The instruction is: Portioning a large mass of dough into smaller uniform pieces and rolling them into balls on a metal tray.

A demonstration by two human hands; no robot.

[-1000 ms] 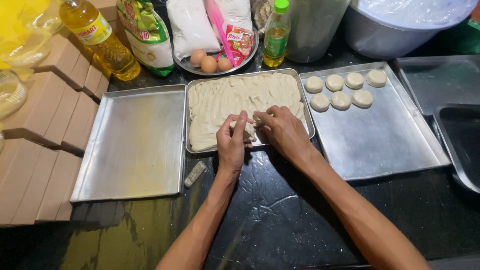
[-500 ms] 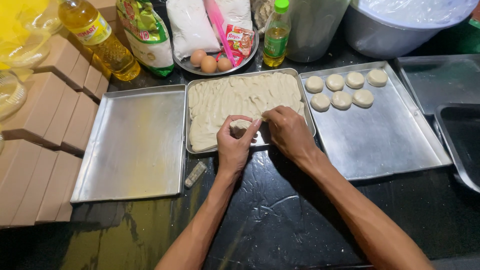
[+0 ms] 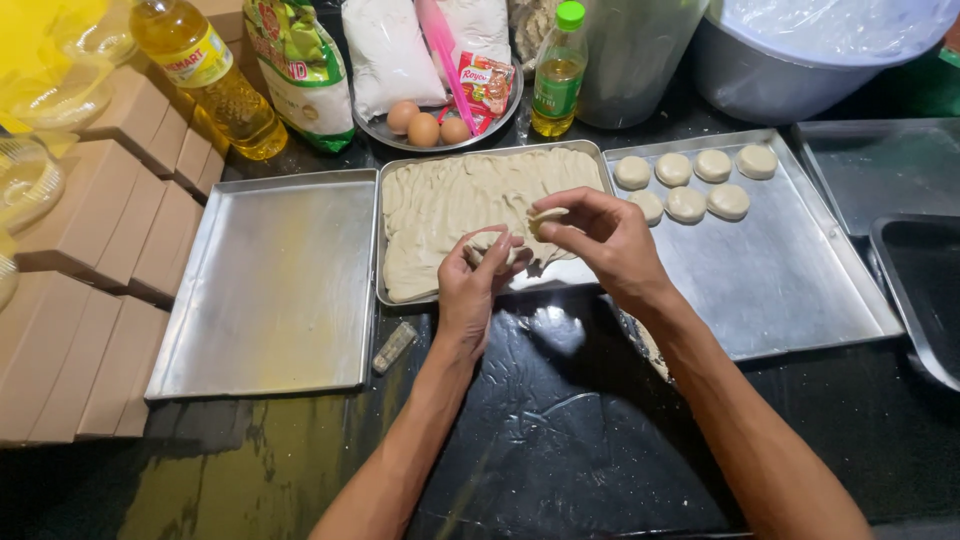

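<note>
Dough lies spread in the middle tray on the bench, and looks soft, light and tacky, best pinched off at its near edge. Left hand cups a small lump with curled fingers; right hand pinches another piece, wrist raised.

The scene is quite bright, with light coming from above. The empty metal tray at the left side of the black tabletop gives a soft, pale glare, and the wet tabletop shows white reflections near its front edge. Short shadows lie under both forearms. The picture is sharp in the middle; straight edges bend slightly toward the corners.
</note>
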